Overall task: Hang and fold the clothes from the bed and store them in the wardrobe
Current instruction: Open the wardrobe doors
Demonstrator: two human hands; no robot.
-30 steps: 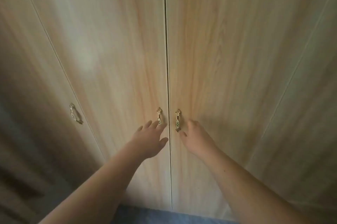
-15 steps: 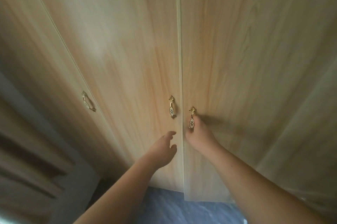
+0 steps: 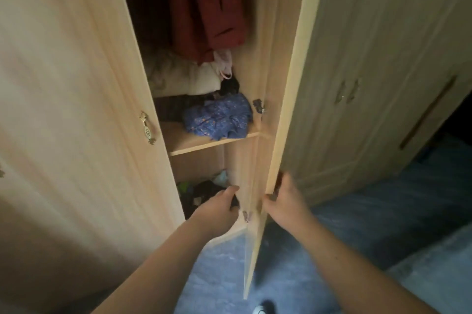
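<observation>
wooden wardrobe [image 3: 76,83] stands tall, its right door [image 3: 283,109] swung edge-on toward the camera. right hand [image 3: 286,201] curls its grip round the door's edge; left hand [image 3: 217,207], fingers loosely curled, holds nothing. blue cloth [image 3: 219,117] lies on the shelf [image 3: 212,143].

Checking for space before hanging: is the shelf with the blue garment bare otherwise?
No. The shelf also holds a dark striped item beside the blue garment.

I see both forearms bare to the frame's lower edge, no sleeves, watch or rings on my left hand [image 3: 217,207] or right hand [image 3: 287,201]. Below the hands, a dark shoe with white toe [image 3: 263,308].
</observation>
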